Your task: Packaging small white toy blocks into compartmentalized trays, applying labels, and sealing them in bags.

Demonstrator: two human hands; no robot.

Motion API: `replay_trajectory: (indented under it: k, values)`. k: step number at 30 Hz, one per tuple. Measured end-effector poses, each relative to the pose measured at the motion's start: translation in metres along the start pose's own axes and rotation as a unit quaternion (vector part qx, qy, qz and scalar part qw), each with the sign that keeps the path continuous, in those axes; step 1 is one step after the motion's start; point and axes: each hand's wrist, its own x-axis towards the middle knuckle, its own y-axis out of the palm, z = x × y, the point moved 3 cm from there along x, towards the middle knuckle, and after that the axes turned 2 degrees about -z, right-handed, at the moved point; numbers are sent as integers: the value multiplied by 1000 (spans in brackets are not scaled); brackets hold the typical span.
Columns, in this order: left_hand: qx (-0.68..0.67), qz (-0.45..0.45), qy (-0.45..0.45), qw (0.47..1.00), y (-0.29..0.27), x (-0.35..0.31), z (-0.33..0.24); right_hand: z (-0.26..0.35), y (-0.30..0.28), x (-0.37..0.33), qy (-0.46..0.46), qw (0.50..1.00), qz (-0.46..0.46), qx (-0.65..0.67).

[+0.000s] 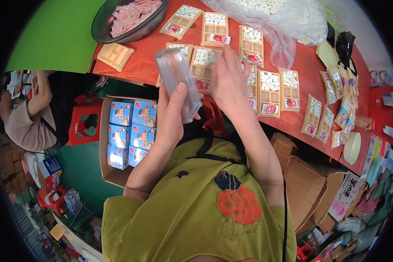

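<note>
My left hand [171,111] is closed around a stack of clear plastic lids [174,65], tilted in front of the table edge, with the thumb on its side. My right hand [232,85] reaches over the table with its fingers apart and slightly blurred; I see nothing held in it. It is nearest a beige compartment tray [201,72] with white pieces at one end and a red-printed packet at the other. Similar filled trays stand beside it, such as the tray [270,97] to the right. The lids and my right hand partly cover the trays behind.
An unfilled tray [115,56] lies at the left of the red table [137,59], below a dark basin [99,30] of pink packets. A plastic bag [308,22] of white pieces sits at the back. Blue boxes fill a carton [105,144] at my left. Another person [30,113] works far left.
</note>
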Motion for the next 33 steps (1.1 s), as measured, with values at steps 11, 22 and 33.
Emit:
replay_trajectory:
  k: [11, 22, 33]
  values:
    - [-62, 109, -115, 985, 30, 3, 23, -38, -33, -40, -19, 999, -24, 28]
    - [-2, 136, -130, 982, 50, 1, 36, -16, -58, -42, 234, 715, 210, 625]
    - [67, 167, -96, 979, 42, 2, 57, -24, -57, -53, 336, 661, 210, 637]
